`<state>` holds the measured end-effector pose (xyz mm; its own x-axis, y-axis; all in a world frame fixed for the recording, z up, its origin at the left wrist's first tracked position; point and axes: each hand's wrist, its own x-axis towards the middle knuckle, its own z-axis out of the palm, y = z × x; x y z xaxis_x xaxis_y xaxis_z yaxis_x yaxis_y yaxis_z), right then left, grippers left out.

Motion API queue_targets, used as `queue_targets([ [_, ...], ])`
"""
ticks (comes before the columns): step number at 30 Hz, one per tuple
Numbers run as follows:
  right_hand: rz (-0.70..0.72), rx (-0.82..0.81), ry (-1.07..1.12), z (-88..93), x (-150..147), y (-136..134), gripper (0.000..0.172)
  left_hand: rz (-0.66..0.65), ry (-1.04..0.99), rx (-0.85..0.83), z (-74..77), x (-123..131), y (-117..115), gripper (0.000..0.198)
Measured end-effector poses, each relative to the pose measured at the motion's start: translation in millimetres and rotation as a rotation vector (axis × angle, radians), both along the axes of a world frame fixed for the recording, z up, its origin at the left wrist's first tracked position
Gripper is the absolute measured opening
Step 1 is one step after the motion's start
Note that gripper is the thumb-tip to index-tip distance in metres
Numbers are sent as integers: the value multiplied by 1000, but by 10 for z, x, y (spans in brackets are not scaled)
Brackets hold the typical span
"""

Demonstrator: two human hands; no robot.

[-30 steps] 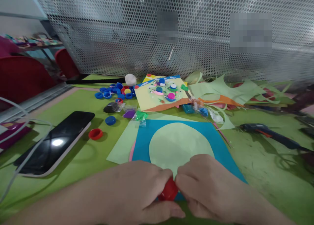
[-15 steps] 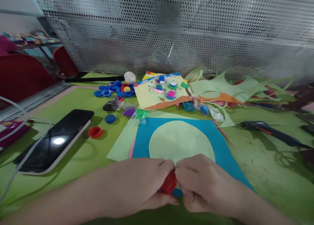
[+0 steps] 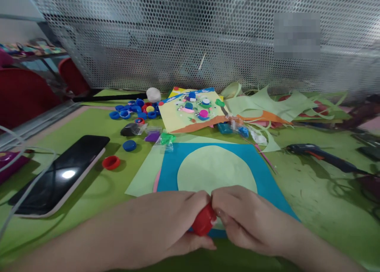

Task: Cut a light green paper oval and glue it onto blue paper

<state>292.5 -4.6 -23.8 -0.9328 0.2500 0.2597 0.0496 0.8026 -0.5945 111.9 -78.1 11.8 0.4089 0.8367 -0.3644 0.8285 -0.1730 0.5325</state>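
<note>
My left hand (image 3: pixel 178 218) grips a red bottle cap (image 3: pixel 204 220) between thumb and fingers, just above the near edge of the papers. Against the cap's right side, my right hand (image 3: pixel 246 216) is closed with fingertips pressed together near a small whitish bit on the rim. What those fingertips hold, if anything, is hidden. Under and beyond both hands lies a blue sheet (image 3: pixel 170 165) bearing a pale green paper circle (image 3: pixel 216 169). To the left, a red cap (image 3: pixel 111 162) and a blue cap (image 3: pixel 129 145) rest on the green table.
A phone (image 3: pixel 62 177) with a white cable lies left. Clay packets (image 3: pixel 152 136), a heap of blue caps (image 3: pixel 133 107) and a decorated card (image 3: pixel 190 109) sit farther back. Paper scraps (image 3: pixel 267 103) and a glue gun (image 3: pixel 320 155) are right. A perforated metal panel (image 3: pixel 166 38) stands behind.
The red cap has turned slightly in my left hand, showing more of its face. My right fingertips have shifted a little along its edge. The whole view has shifted slightly.
</note>
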Motion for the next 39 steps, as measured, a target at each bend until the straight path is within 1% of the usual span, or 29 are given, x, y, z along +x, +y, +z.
queue_targets([
  [2,19,87,-15,29,3,22,17,-3,40,38,-15,-16,-8,21],
  [3,12,145,-20,39,-2,27,18,-6,60,56,-32,-22,-8,19],
  [7,-54,409,-105,39,-43,8,31,-40,185,169,-144,-16,17,11],
  [10,-84,550,-158,-1,-74,-18,37,-63,292,256,-209,25,47,13],
  [12,-90,627,-160,-37,-88,-31,37,-71,341,287,-221,60,63,13],
  [16,-95,695,-145,-105,-97,-56,32,-100,391,281,-220,106,88,13],
  [19,-158,698,-133,-137,-87,-79,26,-114,402,254,-238,108,99,14],
  [22,-199,697,-88,-134,-70,-92,25,-123,384,253,-245,104,92,13],
  [25,-202,641,-7,-109,-60,-93,28,-114,320,244,-202,105,71,13],
  [27,-222,540,37,-100,-58,-96,27,-84,262,212,-156,105,57,15],
  [28,-232,462,47,-98,-57,-98,26,-68,233,188,-134,103,51,15],
  [29,-243,363,42,-98,-54,-102,24,-51,209,162,-116,98,46,15],
  [31,-250,109,-6,-88,-47,-108,22,-23,161,117,-95,82,39,12],
  [33,-239,-163,-52,-58,-35,-107,24,4,117,120,-89,63,36,10],
  [35,-199,-366,-45,-13,-21,-94,25,7,71,131,-89,49,34,9],
  [36,-174,-414,-28,7,-15,-83,26,0,56,135,-90,46,32,7],
  [37,-150,-403,-9,21,-11,-70,27,-2,49,142,-92,46,30,6],
  [38,-130,-335,12,29,-9,-56,28,-4,45,153,-96,47,29,6],
  [39,-115,-233,31,28,-10,-43,31,-2,52,166,-102,48,28,6],
])
